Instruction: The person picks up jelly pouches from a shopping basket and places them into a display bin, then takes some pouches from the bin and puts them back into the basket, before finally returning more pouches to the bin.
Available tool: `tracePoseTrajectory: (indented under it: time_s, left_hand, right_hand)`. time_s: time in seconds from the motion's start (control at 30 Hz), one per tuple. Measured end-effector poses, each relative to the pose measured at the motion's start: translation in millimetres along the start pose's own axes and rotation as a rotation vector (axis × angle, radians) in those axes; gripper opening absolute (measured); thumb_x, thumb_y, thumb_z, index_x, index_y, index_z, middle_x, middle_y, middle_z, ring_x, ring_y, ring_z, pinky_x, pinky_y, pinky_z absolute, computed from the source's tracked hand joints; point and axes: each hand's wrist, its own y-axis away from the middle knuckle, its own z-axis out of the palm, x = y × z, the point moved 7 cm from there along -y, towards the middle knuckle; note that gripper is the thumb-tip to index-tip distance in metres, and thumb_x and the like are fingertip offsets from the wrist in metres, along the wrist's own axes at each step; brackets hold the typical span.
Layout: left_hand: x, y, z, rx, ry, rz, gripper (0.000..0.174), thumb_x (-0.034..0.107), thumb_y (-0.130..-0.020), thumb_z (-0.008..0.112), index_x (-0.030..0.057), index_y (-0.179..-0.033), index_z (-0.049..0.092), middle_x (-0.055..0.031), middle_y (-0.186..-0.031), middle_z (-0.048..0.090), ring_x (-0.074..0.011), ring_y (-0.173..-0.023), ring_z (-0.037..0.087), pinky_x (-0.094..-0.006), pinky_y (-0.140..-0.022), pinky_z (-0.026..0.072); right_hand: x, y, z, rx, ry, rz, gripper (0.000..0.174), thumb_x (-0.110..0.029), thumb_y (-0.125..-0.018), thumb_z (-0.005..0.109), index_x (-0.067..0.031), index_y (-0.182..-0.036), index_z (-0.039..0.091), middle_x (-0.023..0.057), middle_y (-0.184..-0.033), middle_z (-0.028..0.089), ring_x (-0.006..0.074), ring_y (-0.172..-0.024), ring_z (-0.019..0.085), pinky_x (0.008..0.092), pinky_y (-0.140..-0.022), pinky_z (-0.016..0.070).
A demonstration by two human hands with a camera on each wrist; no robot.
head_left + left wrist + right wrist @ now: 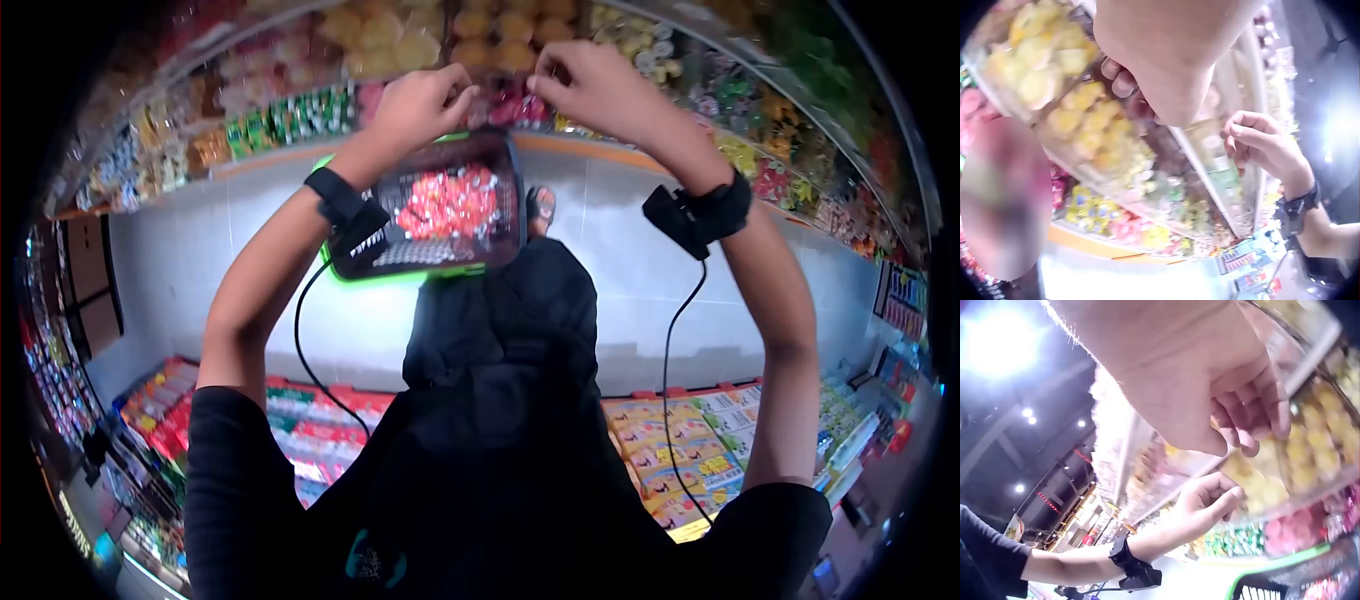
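Note:
Both hands are raised over the candy shelf, apart from each other, with nothing visible between the fingers. In the head view the left hand (425, 105) is above the basket, its fingers loosely bent. The right hand (595, 85) hangs to the right over the bins, fingers also loosely bent. The right wrist view shows the right hand (1210, 381) with fingers drooping and the left hand (1207, 503) below it. Under the left forearm sits a dark basket with a green rim (440, 272), holding red and pink wrapped pieces (450, 203).
Bins of yellow pieces (385, 40), orange pieces (510, 22) and green-wrapped candies (310, 115) line the shelf with its orange edge (580, 148). Behind the person are displays of red packs (345, 408) and yellow packs (650, 440). A sandaled foot (543, 207) stands beside the basket.

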Motion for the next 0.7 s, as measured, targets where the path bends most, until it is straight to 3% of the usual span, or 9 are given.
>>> tracePoseTrajectory:
  time_s: [0.23, 0.27, 0.37, 0.4, 0.43, 0.53, 0.57, 0.6, 0.7]
  left_hand:
    - [-163, 141, 232, -0.232, 0.129, -0.509, 0.026, 0.031, -0.084, 0.056, 0.0066, -0.091, 0.064, -0.0177, -0.08, 0.065, -0.0369, -0.078, 0.062, -0.044, -0.069, 0.0497]
    - [-180, 158, 266, -0.342, 0.129, -0.623, 0.027, 0.03, -0.083, 0.053, 0.0067, -0.09, 0.064, -0.0181, -0.087, 0.066, -0.0364, -0.085, 0.063, -0.0453, -0.076, 0.0498]
    - [-226, 209, 370, -0.551, 0.154, -0.701, 0.033, 0.032, -0.083, 0.054, 0.0056, -0.1, 0.063, -0.0203, -0.096, 0.065, -0.0364, -0.092, 0.062, -0.0446, -0.08, 0.0495]
    - [-236, 222, 399, -0.587, 0.193, -0.703, 0.033, 0.031, -0.082, 0.055, 0.0056, -0.101, 0.063, -0.0209, -0.098, 0.064, -0.0361, -0.094, 0.062, -0.0436, -0.081, 0.0491]
    - [-245, 236, 427, -0.623, 0.231, -0.706, 0.033, 0.03, -0.081, 0.057, 0.0055, -0.102, 0.063, -0.0216, -0.099, 0.064, -0.0358, -0.096, 0.061, -0.0426, -0.083, 0.0487]
    - [-275, 276, 516, -0.651, 0.337, -0.723, 0.032, 0.025, -0.078, 0.062, 0.0034, -0.101, 0.062, -0.0196, -0.094, 0.066, -0.0332, -0.088, 0.064, -0.0385, -0.077, 0.0495]
    - [-280, 279, 527, -0.718, 0.344, -0.756, 0.032, 0.024, -0.077, 0.062, 0.0029, -0.101, 0.062, -0.0199, -0.094, 0.066, -0.0332, -0.087, 0.065, -0.0379, -0.077, 0.0496]
    - [-285, 283, 538, -0.614, 0.442, -0.677, 0.035, 0.025, -0.075, 0.064, 0.0023, -0.101, 0.061, -0.0201, -0.092, 0.066, -0.0339, -0.086, 0.064, -0.0387, -0.075, 0.0497]
    - [-300, 299, 563, -0.395, 0.613, -0.507, 0.03, 0.019, -0.08, 0.062, 0.0018, -0.105, 0.06, -0.0173, -0.093, 0.064, -0.0267, -0.088, 0.064, -0.035, -0.075, 0.0495]
  right_hand:
    - [132, 10, 342, -0.53, -0.305, 0.593, 0.03, -0.032, -0.081, 0.061, -0.0024, -0.074, 0.059, 0.0068, -0.063, 0.058, 0.018, -0.05, 0.058, 0.0311, -0.053, 0.0508]
    - [143, 8, 383, -0.591, -0.196, 0.559, 0.029, -0.027, -0.073, 0.06, -0.0004, -0.082, 0.066, 0.0223, -0.087, 0.065, 0.0357, -0.082, 0.064, 0.0386, -0.072, 0.0514]
    - [182, 21, 486, -0.614, -0.064, 0.529, 0.029, -0.024, -0.073, 0.059, -0.0012, -0.088, 0.068, 0.0232, -0.086, 0.064, 0.0363, -0.089, 0.063, 0.0399, -0.079, 0.0508]
    - [197, 28, 521, -0.658, 0.023, 0.515, 0.031, -0.025, -0.073, 0.061, -0.0012, -0.091, 0.068, 0.0228, -0.092, 0.065, 0.0364, -0.091, 0.063, 0.0389, -0.08, 0.0513]
    - [204, 32, 566, -0.875, 0.142, 0.254, 0.034, -0.028, -0.075, 0.062, -0.0012, -0.095, 0.068, 0.0224, -0.102, 0.064, 0.0365, -0.095, 0.063, 0.0373, -0.081, 0.0515]
    - [254, 66, 647, -1.073, 0.11, 0.605, 0.047, -0.036, -0.076, 0.064, -0.0033, -0.111, 0.063, 0.0228, -0.113, 0.06, 0.0337, -0.106, 0.059, 0.0384, -0.089, 0.0486]
    - [272, 80, 683, -1.119, 0.133, 0.484, 0.049, -0.037, -0.076, 0.064, -0.0034, -0.112, 0.062, 0.0224, -0.115, 0.059, 0.0335, -0.108, 0.058, 0.0389, -0.09, 0.0477]
    - [285, 94, 715, -1.157, 0.151, 0.362, 0.05, -0.038, -0.076, 0.064, -0.0036, -0.113, 0.062, 0.022, -0.116, 0.059, 0.0333, -0.109, 0.057, 0.0394, -0.092, 0.0469]
    - [328, 124, 760, -1.079, 0.06, 0.652, 0.054, -0.044, -0.079, 0.058, -0.0037, -0.115, 0.061, 0.0193, -0.122, 0.057, 0.0332, -0.116, 0.053, 0.0406, -0.097, 0.0427]
